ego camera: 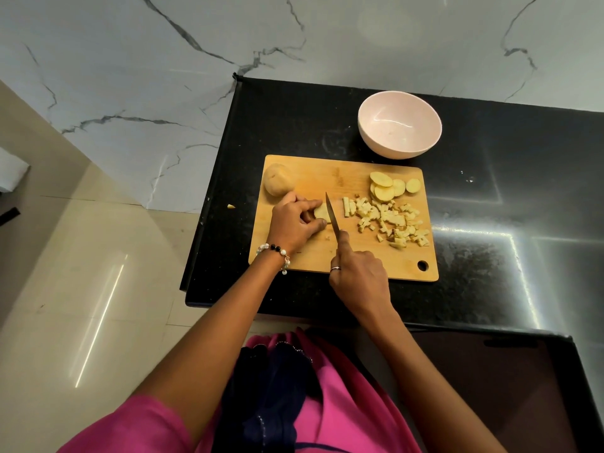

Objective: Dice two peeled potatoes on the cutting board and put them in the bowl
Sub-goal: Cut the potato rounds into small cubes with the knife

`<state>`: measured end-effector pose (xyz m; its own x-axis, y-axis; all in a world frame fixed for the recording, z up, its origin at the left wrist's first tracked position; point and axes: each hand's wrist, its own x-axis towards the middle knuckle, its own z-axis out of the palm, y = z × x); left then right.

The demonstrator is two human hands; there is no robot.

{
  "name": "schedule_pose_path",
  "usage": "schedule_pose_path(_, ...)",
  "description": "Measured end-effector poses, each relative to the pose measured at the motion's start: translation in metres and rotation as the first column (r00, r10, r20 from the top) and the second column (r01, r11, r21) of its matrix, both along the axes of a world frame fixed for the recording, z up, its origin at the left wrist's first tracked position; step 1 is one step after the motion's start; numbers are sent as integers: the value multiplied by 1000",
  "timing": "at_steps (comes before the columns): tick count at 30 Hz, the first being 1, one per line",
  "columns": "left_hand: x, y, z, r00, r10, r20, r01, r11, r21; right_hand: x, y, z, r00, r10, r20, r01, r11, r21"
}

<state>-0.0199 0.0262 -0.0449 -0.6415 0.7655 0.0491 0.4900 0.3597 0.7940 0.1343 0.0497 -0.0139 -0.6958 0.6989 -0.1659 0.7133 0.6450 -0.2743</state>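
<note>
On the wooden cutting board (307, 259) my left hand (294, 220) grips a potato piece (321, 211) with curled fingers. My right hand (358, 276) holds a knife (332, 214), its blade standing against the right side of that piece. A whole peeled potato (278, 179) lies at the board's far left corner. Round potato slices (390, 186) sit at the far right, with a heap of diced potato (390, 222) in front of them. The pink bowl (399, 124) stands behind the board with nothing in it.
The board lies on a black stone counter (490, 191) whose left edge drops to a beige tiled floor (81, 256). A small potato scrap (231, 206) lies at the counter's left edge. A marble wall rises behind.
</note>
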Motion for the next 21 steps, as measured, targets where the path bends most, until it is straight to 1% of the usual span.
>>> schedule_pose_path(5, -1, 2, 0, 1000, 3, -1, -3, 1000, -1, -6, -3, 0, 999, 18, 48, -19, 1000, 16)
schedule_pose_path(11, -4, 6, 0, 1000, -15, 1, 15, 1000, -27, -24, -3, -3, 993, 47, 112, -59, 993, 107)
schedule_pose_path(15, -1, 7, 1, 1000, 4, -16, -4, 1000, -12, -12, -11, -4, 987, 54, 149, -65, 995, 76)
schedule_pose_path(18, -1, 6, -1, 1000, 14, -28, -14, 1000, 0, 6, -24, -6, 988, 60, 145, -69, 996, 60)
schedule_pose_path(21, -1, 4, 0, 1000, 5, -16, -5, 1000, 8, 7, -21, -8, 990, 56, 129, -64, 996, 57)
